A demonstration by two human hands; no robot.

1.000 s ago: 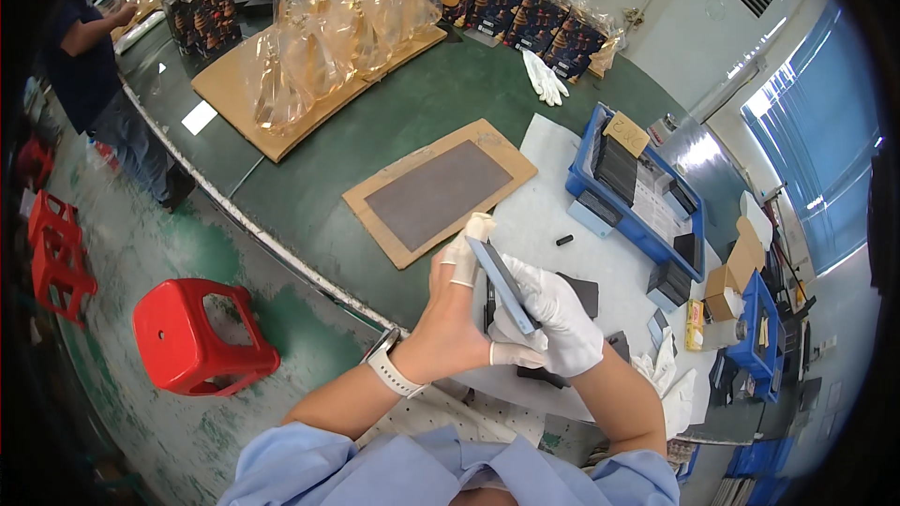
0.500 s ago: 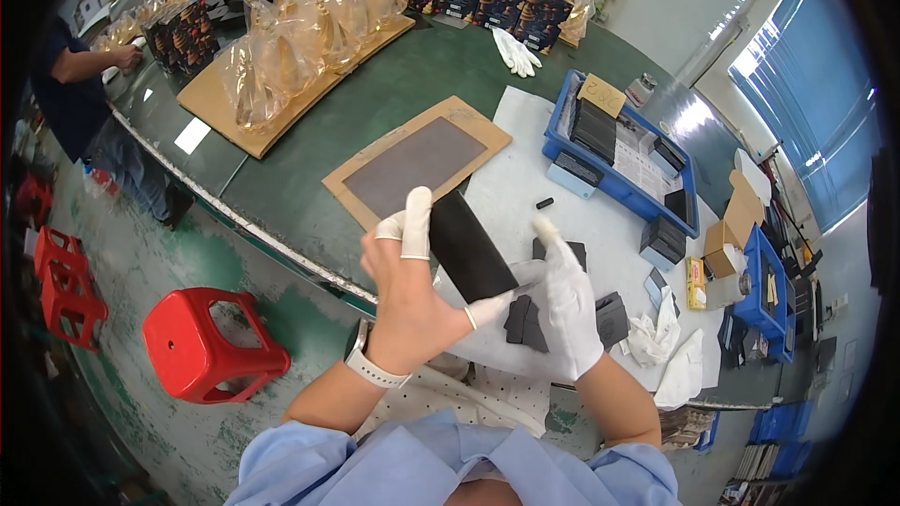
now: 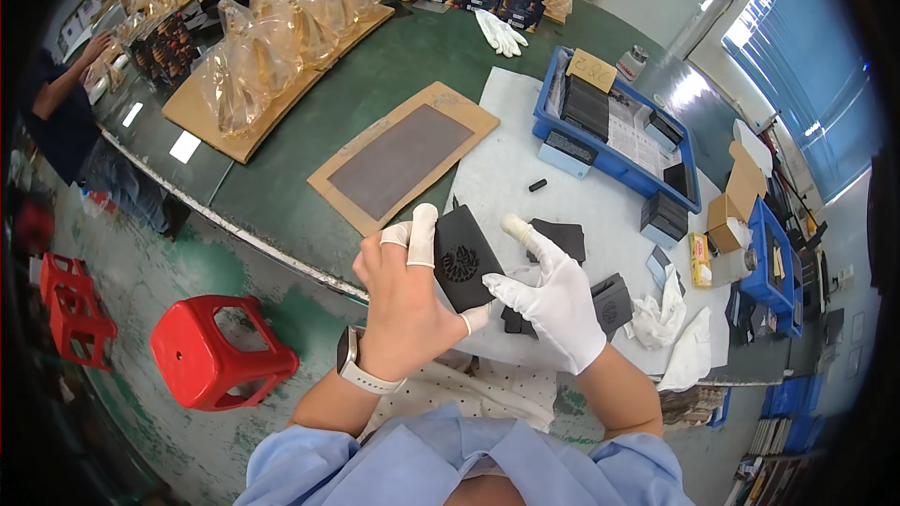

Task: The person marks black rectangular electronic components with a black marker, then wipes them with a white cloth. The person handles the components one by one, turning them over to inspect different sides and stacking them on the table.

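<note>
My left hand (image 3: 403, 295), with pale finger cots on some fingers and a watch on the wrist, grips a thin black wallet (image 3: 457, 260). A round emblem is pressed into the wallet's upward face. My right hand (image 3: 558, 295), in a white glove, is spread beside it; a fingertip rests at the wallet's lower right edge, and another finger, wearing a cot, points away from it. More black wallets (image 3: 560, 240) lie partly hidden behind the glove. Another with an emblem (image 3: 612, 303) lies right of that hand. A small black cylinder (image 3: 537, 185) sits farther off on the white sheet.
Beyond my left hand lies a cardboard sheet with a grey panel (image 3: 403, 161). A blue tray (image 3: 692, 189) of black pieces stands right. White cloths (image 3: 661, 319) lie near the front edge. Bagged gold items (image 3: 281, 47), a person (image 3: 61, 122) and a red stool (image 3: 202, 351) are left.
The wallet now shows its emblem face instead of a plain one. My right hand's fingers have moved up and spread beside it. The view has shifted slightly.
</note>
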